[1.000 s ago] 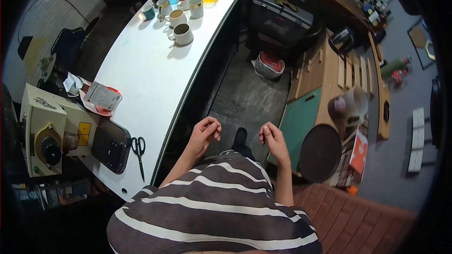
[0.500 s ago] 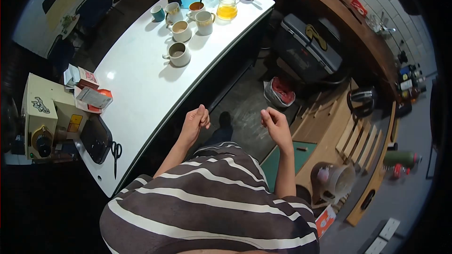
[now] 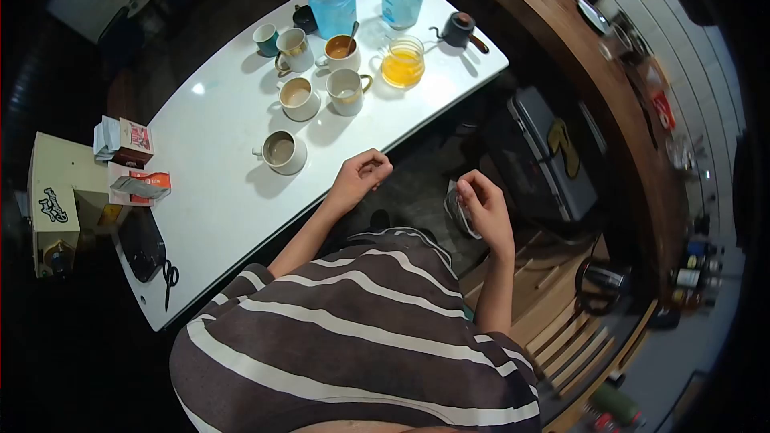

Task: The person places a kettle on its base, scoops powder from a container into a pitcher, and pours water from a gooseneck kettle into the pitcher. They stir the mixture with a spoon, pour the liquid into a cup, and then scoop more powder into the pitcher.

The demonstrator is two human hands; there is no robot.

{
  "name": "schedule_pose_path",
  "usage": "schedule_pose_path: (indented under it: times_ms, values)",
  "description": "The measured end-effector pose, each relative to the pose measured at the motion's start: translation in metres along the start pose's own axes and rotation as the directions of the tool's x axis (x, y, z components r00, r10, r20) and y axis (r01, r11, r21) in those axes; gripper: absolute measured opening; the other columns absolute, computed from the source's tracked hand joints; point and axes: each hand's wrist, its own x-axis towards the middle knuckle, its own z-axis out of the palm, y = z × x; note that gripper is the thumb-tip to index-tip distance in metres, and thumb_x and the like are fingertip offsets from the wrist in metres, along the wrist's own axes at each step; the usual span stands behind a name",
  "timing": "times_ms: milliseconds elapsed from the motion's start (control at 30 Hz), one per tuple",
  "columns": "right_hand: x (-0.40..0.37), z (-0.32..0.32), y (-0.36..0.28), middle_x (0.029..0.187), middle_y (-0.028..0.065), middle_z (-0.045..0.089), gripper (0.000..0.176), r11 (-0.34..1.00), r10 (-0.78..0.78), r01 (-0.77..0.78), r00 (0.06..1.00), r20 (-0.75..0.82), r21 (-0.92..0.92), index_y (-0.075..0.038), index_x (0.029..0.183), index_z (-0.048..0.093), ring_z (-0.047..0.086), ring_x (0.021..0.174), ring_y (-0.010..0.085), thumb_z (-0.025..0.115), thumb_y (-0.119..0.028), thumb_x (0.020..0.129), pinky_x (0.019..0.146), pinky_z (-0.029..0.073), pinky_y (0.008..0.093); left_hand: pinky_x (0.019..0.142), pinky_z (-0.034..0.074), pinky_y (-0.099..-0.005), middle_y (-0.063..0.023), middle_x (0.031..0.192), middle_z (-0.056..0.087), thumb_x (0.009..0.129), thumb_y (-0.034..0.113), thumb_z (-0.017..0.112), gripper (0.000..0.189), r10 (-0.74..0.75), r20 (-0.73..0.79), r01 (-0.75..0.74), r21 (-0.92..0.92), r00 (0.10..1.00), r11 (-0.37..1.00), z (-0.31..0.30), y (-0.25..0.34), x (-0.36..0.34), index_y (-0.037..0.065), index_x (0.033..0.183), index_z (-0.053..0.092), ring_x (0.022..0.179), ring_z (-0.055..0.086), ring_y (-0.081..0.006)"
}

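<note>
My left hand (image 3: 361,180) hovers by the front edge of the white table (image 3: 208,216), its fingers curled in and nothing visible in them. To the right, my right hand (image 3: 486,207) hangs over the floor gap, fingers bent and thumb close to them, also holding nothing I can see. Closest to my left hand stands a mug (image 3: 284,154) with brownish contents or a stained inside. Behind it are a mug of light brown liquid (image 3: 298,99), a pale mug with a gold handle (image 3: 345,95) and a mug with a spoon (image 3: 340,50).
Farther back stand a patterned mug (image 3: 294,51), a teal cup (image 3: 265,40), a glass jug of yellow liquid (image 3: 403,64), a small dark kettle (image 3: 459,30) and two blue pitchers (image 3: 333,10). Scissors (image 3: 169,281) lie near the left corner. A grey cooler (image 3: 553,164) stands right.
The view has shifted forward and turned, so the mugs appear nearer. My left hand has moved up toward the table edge. Both hands stay curled.
</note>
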Motion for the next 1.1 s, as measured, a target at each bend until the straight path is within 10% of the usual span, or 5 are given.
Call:
schedule_pose_path:
  times_ms: [233, 667, 900, 1100]
  values:
    - [0.135, -0.02, -0.003, 0.071, -0.0005, 0.056, 0.024, 0.999, 0.005, 0.003, 0.969, 0.248, -0.032, 0.002, 0.089, 0.059, 0.049, 0.068, 0.0056, 0.061, -0.02, 0.098, 0.063, 0.04, 0.0227, 0.059, 0.034, -0.0207, 0.0068, 0.07, 0.052, 0.096, 0.019, 0.068, 0.022, 0.114, -0.314, -0.089, 0.094, 0.943, 0.992, -0.007, -0.015, 0.051, 0.002, 0.083, 0.064, 0.065, 0.043, -0.001]
    - [0.398, 0.056, -0.033, 0.082, 0.0166, 0.064, 0.035, 0.706, -0.498, 0.678, 0.679, 0.539, -0.202, 0.004, 0.1, 0.063, 0.062, 0.075, 0.0314, 0.072, -0.028, 0.09, 0.07, 0.049, 0.039, 0.05, 0.023, -0.0281, 0.0047, 0.058, 0.03, 0.097, 0.019, 0.066, 0.047, 0.077, -0.805, 0.145, 0.199, 0.588, 0.969, 0.028, -0.027, 0.082, 0.002, 0.063, 0.038, 0.058, 0.026, -0.0051]
    - [0.446, 0.098, -0.017, 0.069, 0.0188, 0.064, 0.049, 0.722, -0.217, 0.592, 0.686, 0.694, -0.36, 0.004, 0.086, 0.062, 0.064, 0.064, 0.0345, 0.069, -0.045, 0.091, 0.061, 0.048, 0.0426, 0.05, 0.024, -0.0276, 0.0028, 0.056, 0.032, 0.096, 0.017, 0.065, 0.045, 0.036, -0.906, 0.162, 0.114, 0.422, 0.98, 0.045, -0.041, 0.08, 0.001, 0.063, 0.04, 0.056, 0.029, -0.0046]
    - [0.451, 0.115, -0.007, 0.064, 0.0188, 0.062, 0.048, 0.714, -0.264, 0.632, 0.641, 0.721, -0.3, 0.004, 0.08, 0.061, 0.062, 0.061, 0.0365, 0.069, -0.042, 0.091, 0.06, 0.048, 0.0424, 0.049, 0.027, -0.0282, 0.0007, 0.056, 0.037, 0.094, 0.015, 0.067, 0.04, 0.072, -0.878, 0.136, 0.153, 0.473, 0.979, 0.033, -0.038, 0.096, -0.001, 0.065, 0.044, 0.055, 0.031, -0.0064]
